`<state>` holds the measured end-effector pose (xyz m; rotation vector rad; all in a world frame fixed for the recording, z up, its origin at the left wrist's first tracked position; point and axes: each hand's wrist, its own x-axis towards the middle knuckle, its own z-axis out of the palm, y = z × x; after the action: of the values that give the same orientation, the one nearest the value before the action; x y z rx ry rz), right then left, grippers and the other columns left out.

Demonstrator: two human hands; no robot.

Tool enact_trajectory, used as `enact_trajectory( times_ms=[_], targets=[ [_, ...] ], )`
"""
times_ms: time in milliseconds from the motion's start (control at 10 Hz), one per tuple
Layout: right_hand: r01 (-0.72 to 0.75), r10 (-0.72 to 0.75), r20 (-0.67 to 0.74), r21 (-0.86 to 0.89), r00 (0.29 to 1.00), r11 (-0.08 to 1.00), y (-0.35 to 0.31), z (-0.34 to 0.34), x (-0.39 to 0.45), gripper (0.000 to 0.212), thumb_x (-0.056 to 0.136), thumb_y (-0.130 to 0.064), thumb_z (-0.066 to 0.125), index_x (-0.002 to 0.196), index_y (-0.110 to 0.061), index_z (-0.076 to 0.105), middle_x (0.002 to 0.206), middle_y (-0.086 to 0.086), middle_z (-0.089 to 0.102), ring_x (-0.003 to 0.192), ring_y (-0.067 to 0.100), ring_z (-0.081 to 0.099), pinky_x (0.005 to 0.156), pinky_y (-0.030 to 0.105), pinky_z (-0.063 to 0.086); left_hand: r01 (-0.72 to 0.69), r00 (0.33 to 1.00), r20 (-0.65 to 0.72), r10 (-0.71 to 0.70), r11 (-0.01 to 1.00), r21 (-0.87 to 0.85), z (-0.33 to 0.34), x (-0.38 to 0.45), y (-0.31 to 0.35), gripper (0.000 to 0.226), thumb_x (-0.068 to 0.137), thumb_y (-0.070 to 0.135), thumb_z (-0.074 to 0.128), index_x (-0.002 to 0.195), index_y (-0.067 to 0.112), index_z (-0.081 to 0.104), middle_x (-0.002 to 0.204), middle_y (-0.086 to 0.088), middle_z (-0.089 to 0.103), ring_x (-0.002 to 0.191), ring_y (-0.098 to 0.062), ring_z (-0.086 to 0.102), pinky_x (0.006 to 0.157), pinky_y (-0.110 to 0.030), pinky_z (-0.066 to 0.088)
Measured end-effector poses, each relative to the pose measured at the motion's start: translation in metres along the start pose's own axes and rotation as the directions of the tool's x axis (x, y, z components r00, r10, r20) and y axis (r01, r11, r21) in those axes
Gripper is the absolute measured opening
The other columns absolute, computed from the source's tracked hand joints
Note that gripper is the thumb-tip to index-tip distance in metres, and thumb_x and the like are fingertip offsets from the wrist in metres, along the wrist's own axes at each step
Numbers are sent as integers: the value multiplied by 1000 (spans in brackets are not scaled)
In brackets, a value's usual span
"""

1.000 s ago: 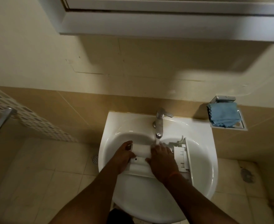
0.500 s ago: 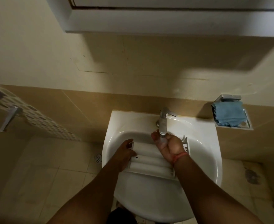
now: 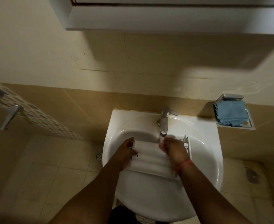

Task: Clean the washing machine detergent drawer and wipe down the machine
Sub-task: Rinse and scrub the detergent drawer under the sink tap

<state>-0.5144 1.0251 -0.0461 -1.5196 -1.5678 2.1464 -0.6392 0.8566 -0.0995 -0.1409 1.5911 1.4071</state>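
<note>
At 9 o'clock of the white sink (image 3: pixel 210 159), your left hand (image 3: pixel 125 152) grips the left end of the white detergent drawer (image 3: pixel 150 159), which lies across the basin under the tap (image 3: pixel 164 122). Toward 3 o'clock, your right hand (image 3: pixel 173 147) hovers over the drawer's right part, fingers loosely curled beneath the spout, holding nothing. Farther right, at 2 o'clock, a blue cloth (image 3: pixel 231 114) sits in a wall-mounted dish (image 3: pixel 250 122).

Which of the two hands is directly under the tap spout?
The right hand, with the red thread at its wrist. It is just below the tap. The left hand grips the left end of the detergent drawer.
</note>
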Motion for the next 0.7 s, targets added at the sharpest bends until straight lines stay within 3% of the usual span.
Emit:
enact_trajectory(
  times_ms=[100,200,300,400,500,600,700],
  targets=[
    [-123,62,124,576,990,808,-14,8,-3,26,91,14,34,83,1,55,79,15,56,83,26,59,95,44,53,3,1000,-2,-3,1000,-2,1,0,-1,81,76,-21,56,147,16,40,138,-11,53,120,-32,54,100,-49,50],
    [-299,152,339,439,929,847,-9,32,-4,25,95,11,35,90,7,59,85,21,60,77,28,64,81,39,58,6,1000,1,-6,1000,-14,2,-2,0,81,78,-22,56,148,16,39,140,-11,52,118,-33,56,88,-43,54],
    [40,201,404,-515,892,856,-2,43,-6,18,94,-4,51,102,1,66,99,18,66,89,27,66,86,39,57,-17,1000,13,17,999,36,0,-1,-1,80,80,-18,57,149,18,36,141,-9,51,121,-31,54,96,-46,53],
    [333,66,353,-920,933,205,6,30,-4,27,95,-12,48,114,-2,65,113,17,66,106,33,63,90,35,52,-19,1000,-2,19,999,44,-1,-2,-3,78,82,-16,57,149,18,37,140,-8,51,118,-29,54,97,-47,52],
    [378,-121,377,-926,918,-19,5,8,4,28,94,-3,44,110,2,66,115,21,65,108,31,63,87,31,46,-23,1000,-4,23,999,44,1,-5,-3,75,83,-14,57,147,20,38,138,-4,52,117,-26,53,89,-40,52],
    [153,-154,30,-384,988,910,-7,5,3,18,88,6,50,83,-3,64,93,20,65,87,31,64,79,24,46,-13,1000,-16,14,999,45,2,-6,-4,75,84,-14,56,147,23,38,140,-3,51,117,-25,53,86,-38,51],
    [-156,108,114,631,988,760,-11,12,-1,28,91,13,31,86,0,56,80,16,58,74,23,59,86,40,56,-5,1000,-19,6,998,66,2,-7,-4,78,84,-12,57,149,26,36,144,-3,49,122,-27,51,101,-50,48]
  ],
)
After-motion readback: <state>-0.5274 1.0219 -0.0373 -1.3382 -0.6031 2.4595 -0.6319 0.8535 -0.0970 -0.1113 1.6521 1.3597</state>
